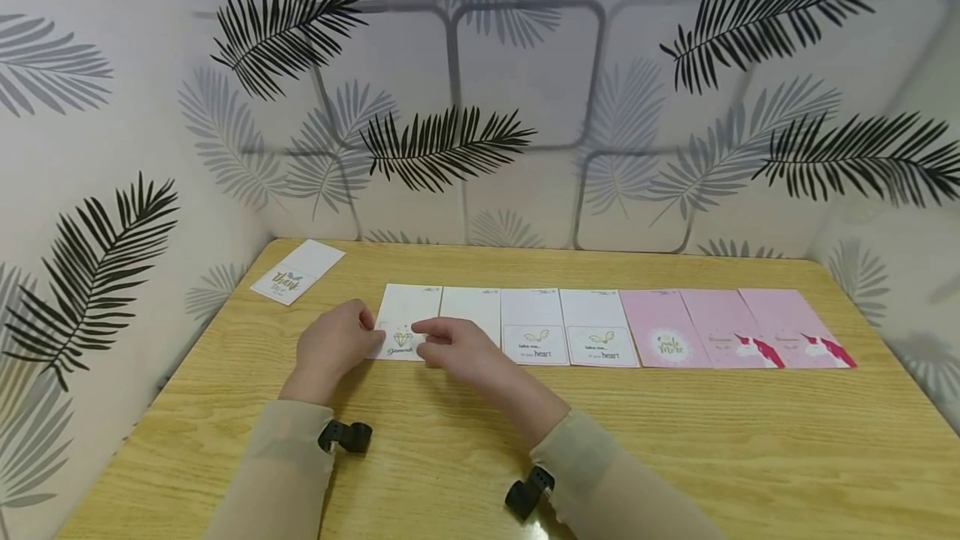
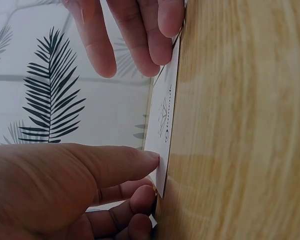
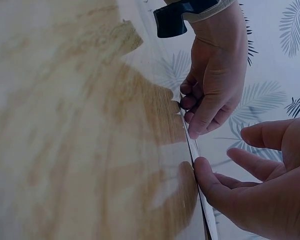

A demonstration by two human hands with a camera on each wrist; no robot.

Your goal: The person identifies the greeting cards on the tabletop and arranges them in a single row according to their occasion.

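Observation:
A white card with a gold diamond drawing [image 1: 402, 337] lies flat at the left end of a row of cards. My left hand [image 1: 333, 348] pinches its lower left edge; in the left wrist view the thumb [image 2: 135, 165] lies on top and the other fingers curl beside the edge. Over the card's right side is my right hand [image 1: 461, 348], its fingers loosely extended. Its thumb [image 3: 206, 172] touches the card's near edge in the right wrist view, the other fingers raised. A cream card [image 1: 471, 303] adjoins on the right, its lower part hidden by the right hand.
Rightward the row continues with two white cards with gold wings [image 1: 536, 336], a pink card with a pale round emblem [image 1: 666, 340] and two pink unicorn cards [image 1: 787, 332]. A white card with gold lettering [image 1: 298, 272] lies apart at the wooden table's [image 1: 480, 457] back left.

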